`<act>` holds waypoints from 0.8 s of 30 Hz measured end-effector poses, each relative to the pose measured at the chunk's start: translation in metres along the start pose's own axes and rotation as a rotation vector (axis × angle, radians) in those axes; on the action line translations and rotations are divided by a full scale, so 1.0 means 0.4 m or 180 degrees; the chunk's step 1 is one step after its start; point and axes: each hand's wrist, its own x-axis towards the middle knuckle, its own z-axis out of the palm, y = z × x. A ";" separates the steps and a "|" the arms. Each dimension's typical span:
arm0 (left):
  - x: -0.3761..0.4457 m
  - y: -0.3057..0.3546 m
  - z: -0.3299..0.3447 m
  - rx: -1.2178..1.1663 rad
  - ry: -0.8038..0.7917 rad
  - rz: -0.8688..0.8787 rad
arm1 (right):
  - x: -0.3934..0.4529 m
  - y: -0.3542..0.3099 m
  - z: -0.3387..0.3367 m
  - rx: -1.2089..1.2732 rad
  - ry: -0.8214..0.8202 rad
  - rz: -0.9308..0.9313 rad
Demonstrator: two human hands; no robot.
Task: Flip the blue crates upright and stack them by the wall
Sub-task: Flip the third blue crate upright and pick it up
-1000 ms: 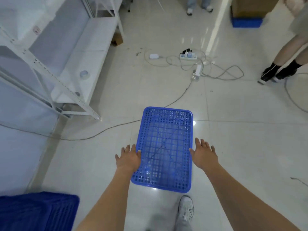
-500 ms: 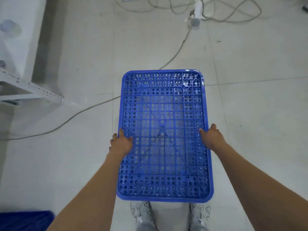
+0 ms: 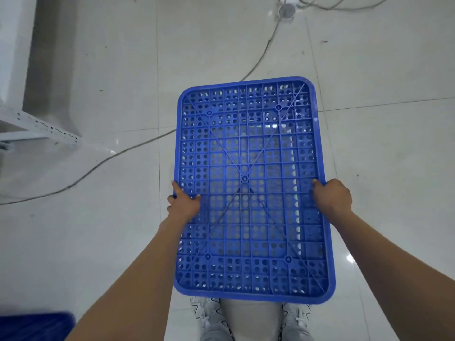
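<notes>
At the near left corner a dark blue shape [image 3: 34, 326] shows, blurred; it may be another crate, but I cannot tell. Farther left stands the foot of a white metal rack [image 3: 39, 126], with a grey cable [image 3: 138, 147] trailing across the tiled floor [image 3: 98, 242].

The left hand [image 3: 183, 205] clamps the left long edge of the blue crate [image 3: 251, 188], thumb on top and fingers curled under the rim. The crate is in the middle, held in front of the person above their shoes, its holed, ribbed bottom facing up, so it is not yet turned over. The right hand [image 3: 332, 196] grips the right long edge in the same way, closed on the rim.

By my judgement the task is at an early step: this crate is lifted but remains to be flipped, carried to the wall and stacked.
</notes>
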 end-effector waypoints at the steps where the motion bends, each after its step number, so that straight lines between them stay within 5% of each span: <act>1: -0.006 0.020 -0.011 -0.0048 -0.0103 0.0024 | -0.014 0.003 -0.022 0.0034 0.0194 -0.0026; 8: -0.175 0.226 -0.049 -0.0321 -0.0478 0.0761 | -0.166 -0.056 -0.162 0.0255 0.1041 -0.0620; 16: -0.334 0.304 -0.034 -0.1026 -0.1315 0.1182 | -0.318 -0.227 -0.096 0.0083 0.0637 -0.1718; 20: -0.308 0.254 -0.022 -0.0868 -0.0893 0.1304 | -0.339 -0.249 -0.047 0.0288 0.0483 -0.2450; 24: -0.305 0.230 -0.021 -0.0564 -0.0041 0.1748 | -0.259 -0.173 -0.068 0.0464 0.1043 -0.1214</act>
